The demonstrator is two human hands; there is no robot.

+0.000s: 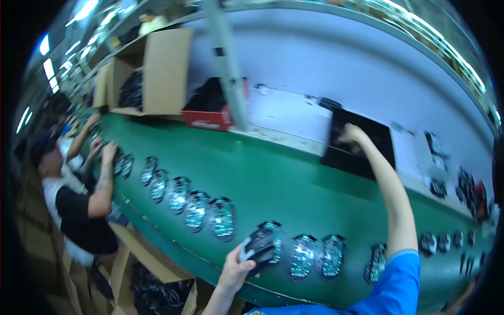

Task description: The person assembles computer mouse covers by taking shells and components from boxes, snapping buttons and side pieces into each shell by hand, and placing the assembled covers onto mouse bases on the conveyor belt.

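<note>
At the near edge of a green work surface (262, 168), my left hand (233, 272) grips a black computer mouse shell (260, 245) with grey parts. The shell hangs over one of the open mouse bodies with green circuit boards and partly hides it. Just right of it lie two more open mouse bodies (302, 257). My right arm stretches far forward, and my right hand (353, 135) is inside a black box (370, 131) on the ledge. Its fingers are blurred and partly hidden, so what they touch does not show.
Several mouse bodies (197, 210) line the surface leftward. At the far left a person (73, 189) handles parts. A cardboard box (168, 73), a red box (207, 118) and a metal post (231, 79) stand behind. An open carton (157, 289) holds black parts below the near edge.
</note>
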